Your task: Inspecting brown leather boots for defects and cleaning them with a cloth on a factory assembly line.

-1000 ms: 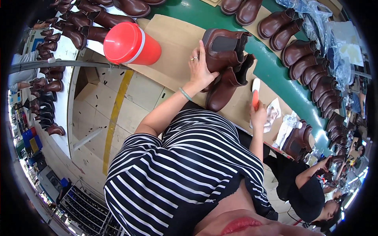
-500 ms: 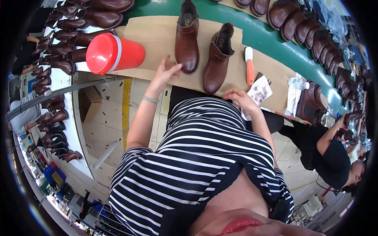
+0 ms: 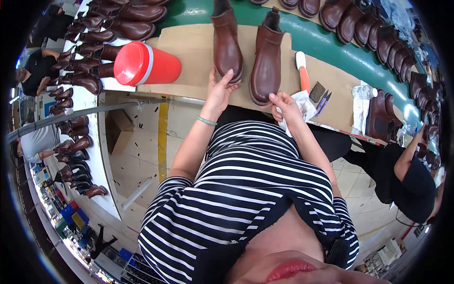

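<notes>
Two brown leather ankle boots lie in front of me with their toes toward me. My left hand point(image 3: 220, 92) is closed on the toe of the left boot point(image 3: 227, 45), its thumb on the front edge. At the toe of the right boot point(image 3: 266, 61), my right hand point(image 3: 286, 108) pinches the front edge, thumb on top. A stained white cloth point(image 3: 306, 105) lies against the right hand; whether its fingers also hold part of it is hidden. Just beyond the cloth are a white-and-orange brush point(image 3: 302, 71), a small dark block point(image 3: 317, 93) and a purple-handled tool point(image 3: 323, 103).
Cardboard point(image 3: 194, 52) covers the green table point(image 3: 326, 45). A red jug point(image 3: 151, 64) stands left; a clear bottle point(image 3: 363, 92) and another pair of boots point(image 3: 378, 118) are right. Rows of boots line the far side and a white side table point(image 3: 106, 189). A co-worker point(image 3: 411, 189) is at right.
My left hand has moved right and taken hold of the left boot's toe. My right hand has come up to the right boot, which has turned more upright in view.
</notes>
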The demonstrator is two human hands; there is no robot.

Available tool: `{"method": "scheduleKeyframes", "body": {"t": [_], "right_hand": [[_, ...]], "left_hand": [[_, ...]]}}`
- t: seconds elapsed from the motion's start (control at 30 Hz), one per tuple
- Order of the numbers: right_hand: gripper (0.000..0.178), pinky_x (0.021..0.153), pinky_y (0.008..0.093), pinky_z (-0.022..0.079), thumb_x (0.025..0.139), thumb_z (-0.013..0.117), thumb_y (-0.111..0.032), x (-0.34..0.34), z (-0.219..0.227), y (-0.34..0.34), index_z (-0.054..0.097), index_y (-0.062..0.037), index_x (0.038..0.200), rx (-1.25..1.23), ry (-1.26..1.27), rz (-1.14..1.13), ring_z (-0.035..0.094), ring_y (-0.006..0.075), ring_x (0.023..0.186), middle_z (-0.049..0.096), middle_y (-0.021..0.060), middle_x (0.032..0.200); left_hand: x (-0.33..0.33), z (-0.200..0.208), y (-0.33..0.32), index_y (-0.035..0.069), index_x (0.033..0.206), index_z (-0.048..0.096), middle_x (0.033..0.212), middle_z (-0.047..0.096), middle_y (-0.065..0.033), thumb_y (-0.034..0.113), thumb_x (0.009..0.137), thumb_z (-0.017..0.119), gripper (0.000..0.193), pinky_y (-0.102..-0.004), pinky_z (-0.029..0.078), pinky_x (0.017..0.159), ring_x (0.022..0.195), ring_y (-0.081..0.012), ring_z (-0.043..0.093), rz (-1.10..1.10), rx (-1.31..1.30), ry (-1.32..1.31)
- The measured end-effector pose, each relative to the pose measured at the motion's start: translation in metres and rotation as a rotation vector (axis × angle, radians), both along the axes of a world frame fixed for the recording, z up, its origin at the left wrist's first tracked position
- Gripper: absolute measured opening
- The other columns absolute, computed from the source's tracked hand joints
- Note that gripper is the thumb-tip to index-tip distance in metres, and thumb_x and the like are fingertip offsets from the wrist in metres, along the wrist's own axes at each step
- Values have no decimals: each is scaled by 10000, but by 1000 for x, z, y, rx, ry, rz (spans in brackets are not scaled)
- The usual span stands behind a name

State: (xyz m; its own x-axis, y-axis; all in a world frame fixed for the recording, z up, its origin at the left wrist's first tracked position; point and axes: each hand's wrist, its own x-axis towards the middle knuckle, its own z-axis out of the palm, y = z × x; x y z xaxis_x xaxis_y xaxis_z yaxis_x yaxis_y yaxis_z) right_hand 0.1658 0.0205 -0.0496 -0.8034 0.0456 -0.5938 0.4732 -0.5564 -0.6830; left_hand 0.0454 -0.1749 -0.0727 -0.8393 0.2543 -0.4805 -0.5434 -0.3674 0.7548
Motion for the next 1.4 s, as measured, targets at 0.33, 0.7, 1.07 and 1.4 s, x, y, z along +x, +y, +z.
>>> {"method": "scheduleKeyframes", "body": {"t": [0.33,0.7,1.07,1.4], "right_hand": [[317,330,199,245,868,709,-249,-35,55,10,467,-121,710,9,-20,-104,335,58,327,671,243,762],[308,333,199,245,860,719,-218,-13,23,16,491,-96,693,-120,26,-116,343,51,346,667,228,746],[272,348,204,271,930,614,-284,27,-11,61,558,-34,840,-314,124,-252,369,72,360,662,176,723],[447,394,210,288,919,597,-389,45,-38,66,590,38,788,-478,88,-331,335,90,394,509,87,610]], "left_hand": [[9,60,-15,-12,1091,537,964,654,-120,249,904,654,341,-307,521,704,838,-224,650,-73,134,-113],[31,42,-40,19,1103,570,1001,658,-122,280,929,611,316,-334,516,776,900,-234,640,-78,357,-283],[26,3,-77,-25,1189,522,1129,577,-214,270,938,576,391,-367,477,795,978,-302,578,-34,762,-423],[29,-18,-89,-45,1214,507,1127,545,-250,267,947,545,411,-365,468,785,940,-318,567,-18,850,-518]]}}
